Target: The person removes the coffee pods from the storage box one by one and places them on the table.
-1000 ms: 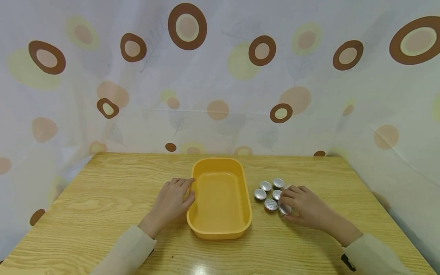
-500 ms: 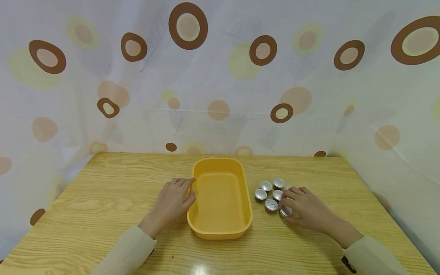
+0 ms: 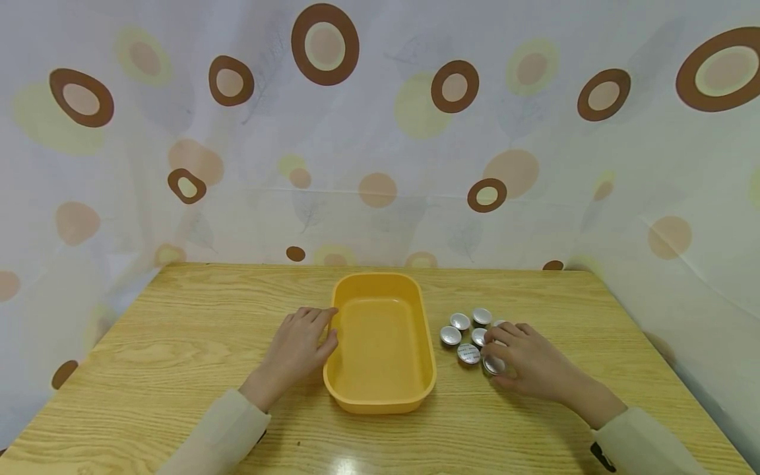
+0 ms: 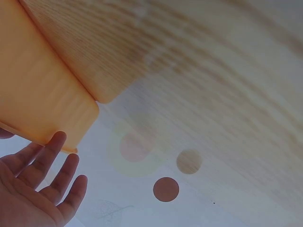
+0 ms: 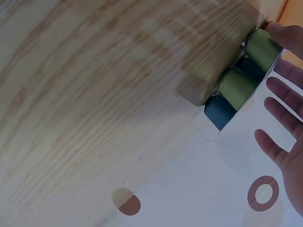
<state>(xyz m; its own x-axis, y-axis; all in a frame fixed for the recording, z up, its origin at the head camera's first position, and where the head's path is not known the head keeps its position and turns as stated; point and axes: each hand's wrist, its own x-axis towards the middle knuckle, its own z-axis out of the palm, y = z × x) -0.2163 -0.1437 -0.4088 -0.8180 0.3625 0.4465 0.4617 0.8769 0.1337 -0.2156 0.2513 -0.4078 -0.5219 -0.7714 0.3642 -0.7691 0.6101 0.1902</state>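
Note:
In the head view a yellow plastic basin (image 3: 380, 349) stands on the table. My left hand (image 3: 299, 343) rests at its left rim; in the left wrist view the fingers (image 4: 42, 165) are loosely extended, with fingertips at the rim. Right of the basin several coffee capsules stand close together, silver lids up. My right hand (image 3: 531, 363) is at their right side, with thumb and a finger around the nearest coffee capsule (image 3: 494, 364). The right wrist view shows the thumb (image 5: 286, 38) against a green capsule (image 5: 262, 51), the other fingers spread. Part of the group is hidden behind the hand.
A lidded capsule with printed text (image 3: 468, 354) stands between the basin and my right hand. Green and dark teal capsule sides (image 5: 220, 111) show in the right wrist view. Patterned cloth (image 3: 380, 132) rises behind and beside the wooden table (image 3: 208, 316).
The head view has shifted very slightly. The nearest capsule's lid catches the light a little differently under my right fingers; both hands stay in place.

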